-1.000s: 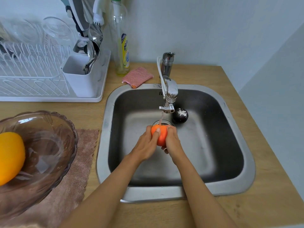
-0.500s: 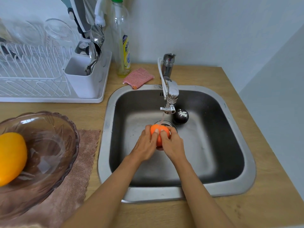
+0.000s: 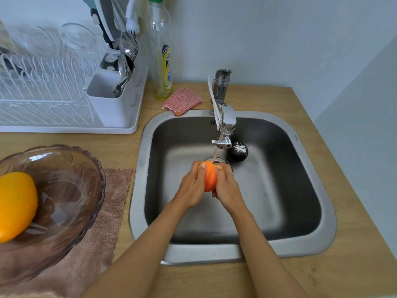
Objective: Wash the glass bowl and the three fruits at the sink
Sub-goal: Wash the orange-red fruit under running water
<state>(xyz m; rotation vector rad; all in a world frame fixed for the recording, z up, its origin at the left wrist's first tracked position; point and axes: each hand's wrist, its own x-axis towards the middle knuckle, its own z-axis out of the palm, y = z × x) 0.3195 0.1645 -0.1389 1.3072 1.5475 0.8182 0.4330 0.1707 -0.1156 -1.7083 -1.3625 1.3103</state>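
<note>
An orange fruit (image 3: 209,177) is held under the running tap (image 3: 222,134) above the drain of the steel sink (image 3: 300,186). My left hand (image 3: 192,188) grips its left side and my right hand (image 3: 227,189) grips its right side, fingers curled over the top. A dark round fruit (image 3: 238,152) with a white patch lies on the sink floor behind, just right of the tap. On the left counter a glass bowl (image 3: 71,190) stands on a brown cloth (image 3: 103,233) and holds a yellow-orange fruit (image 3: 15,203).
A white dish rack (image 3: 53,100) with glasses and a cutlery holder fills the back left. A dish soap bottle (image 3: 161,61) and a pink scrub pad (image 3: 182,101) sit behind the sink. A wall closes off the right side.
Both hands have turned the orange fruit under the stream and shifted their fingers over it; they stay above the drain. The view has shifted slightly.
</note>
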